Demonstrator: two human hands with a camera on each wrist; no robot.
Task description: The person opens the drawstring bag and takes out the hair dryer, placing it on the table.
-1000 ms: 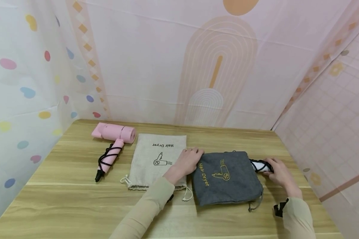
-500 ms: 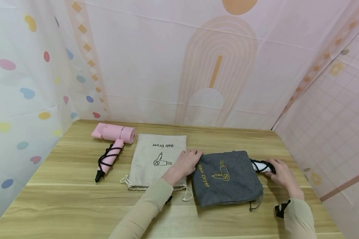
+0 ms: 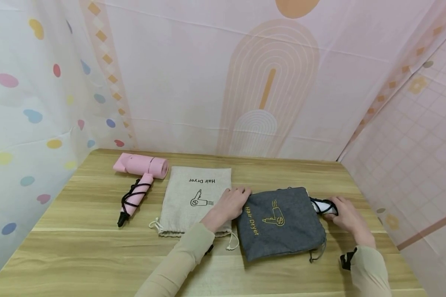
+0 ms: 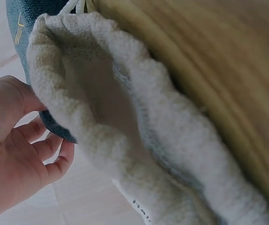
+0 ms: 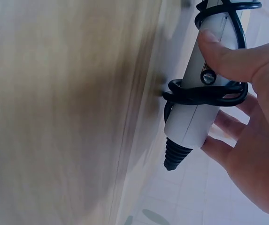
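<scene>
A dark grey drawstring bag [image 3: 293,235], printed "Hair Dryer", lies with its mouth to the right. From that mouth sticks the white handle of a hair dryer [image 3: 322,206], black cord wound round it; the rest is hidden inside the cloth. My right hand [image 3: 347,216] grips this handle, thumb on one side and fingers on the other in the right wrist view. My left hand [image 3: 230,206] pinches the grey bag's closed left corner, its thumb and fingers on the cloth in the left wrist view. Its forearm crosses a beige drawstring bag [image 3: 180,210], whose gathered mouth faces the near side.
A pink hair dryer [image 3: 143,165] with black cord round its handle lies at the table's back left. Patterned curtains [image 3: 182,82] stand behind the wooden table [image 3: 96,255] and on both sides of it.
The handle's visible part shifts slightly right, then back left with my right hand. The grey bag's left end has turned a little toward the near side. My left hand stays nearly still.
</scene>
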